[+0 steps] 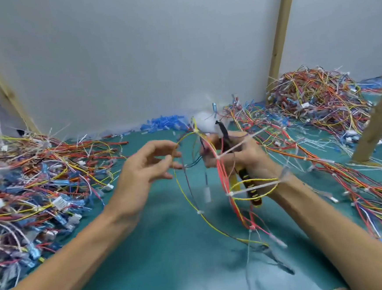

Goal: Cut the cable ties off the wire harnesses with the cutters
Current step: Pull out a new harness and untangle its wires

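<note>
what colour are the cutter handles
Cutter handles: yellow and black, banded; the head view shows them best.

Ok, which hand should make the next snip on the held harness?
Right. The right hand grips the cutters, held among the harness wires near a white cable tie. The left hand is open, no tool, fingers by the yellow wire loop; probably better for steadying it.
</note>
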A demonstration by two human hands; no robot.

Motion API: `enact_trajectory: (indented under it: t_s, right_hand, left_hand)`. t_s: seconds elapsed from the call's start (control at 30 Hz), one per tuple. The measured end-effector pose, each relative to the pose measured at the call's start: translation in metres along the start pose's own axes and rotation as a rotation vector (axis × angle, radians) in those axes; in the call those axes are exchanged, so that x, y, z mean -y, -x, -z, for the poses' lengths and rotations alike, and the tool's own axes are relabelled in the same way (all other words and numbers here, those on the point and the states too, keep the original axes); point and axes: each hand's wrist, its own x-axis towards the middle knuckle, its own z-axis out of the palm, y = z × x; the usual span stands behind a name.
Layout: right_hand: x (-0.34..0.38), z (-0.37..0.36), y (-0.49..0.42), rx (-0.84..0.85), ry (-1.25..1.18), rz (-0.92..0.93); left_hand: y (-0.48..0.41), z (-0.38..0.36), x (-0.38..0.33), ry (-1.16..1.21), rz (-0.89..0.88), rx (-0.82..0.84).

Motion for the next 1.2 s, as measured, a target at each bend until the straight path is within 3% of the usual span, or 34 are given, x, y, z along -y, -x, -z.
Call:
enact_trajectory:
  t_s: [0.13,0.3,0.37,0.5,0.6,0.8,1.0,1.1,1.2]
  right_hand:
    - [-0.018,-0.008,0.003,0.099,0.706,0.209]
    - [-0.019,-0.016,0.005,0.196,0.927,0.25]
    - [-0.018,-0.018,0.005,0.199,0.889,0.209]
    - [-0.019,-0.02,0.005,0.159,0.693,0.177]
    - [-0.023,-0.019,0.003,0.116,0.615,0.161]
    - [-0.032,-0.019,0.003,0.064,0.458,0.096]
    - [-0.027,-0.019,-0.005,-0.253,0.034,-0.006]
    - [-0.025,-0.021,-0.005,-0.344,0.074,0.023]
    - [-0.03,-0.028,-0.004,-0.29,0.072,-0.04]
  left_hand:
    - [0.002,-0.003,0.015,0.132,0.134,0.087]
    - [0.005,0.0,0.035,0.003,0.074,0.129]
    - [0.001,0.004,0.036,-0.05,0.013,0.041]
    - [0.0,0.011,0.041,0.118,0.037,-0.095]
    - [-0.002,0.016,0.043,0.297,0.137,-0.116]
    - [-0.005,0.022,0.046,0.315,0.105,-0.143]
    - [-0.013,0.037,0.045,0.34,0.039,-0.172]
    - [-0.015,0.039,0.041,0.36,0.006,-0.161]
    - [-0.015,0.04,0.038,0.422,-0.02,-0.149]
